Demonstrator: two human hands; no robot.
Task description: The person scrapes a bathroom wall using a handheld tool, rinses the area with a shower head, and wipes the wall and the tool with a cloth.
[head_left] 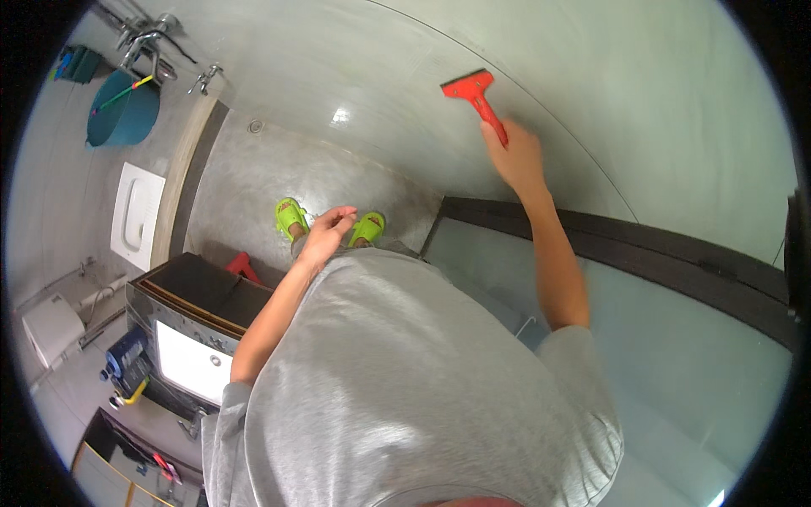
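My right hand [517,159] is closed round the handle of a red scraper [473,91], arm stretched out to the upper right. The scraper's wide, dark-edged head points up and left over the pale grey-green wall [389,110], close to a thin dark seam. Whether its edge touches the wall I cannot tell. In front of my waist hangs my left hand [328,235], its fingers loosely bent and part-way apart, with nothing visible in it. It is nearest to my grey shirt, above my feet in bright green clogs [369,228].
A dark sill [608,241] runs along the right. At left are a white squat toilet [139,215], a teal bucket [127,110] under wall taps [148,38], and a vanity with a white basin [190,362]. Something red [243,266] stands beside the vanity. A drain [255,127] sits in the floor.
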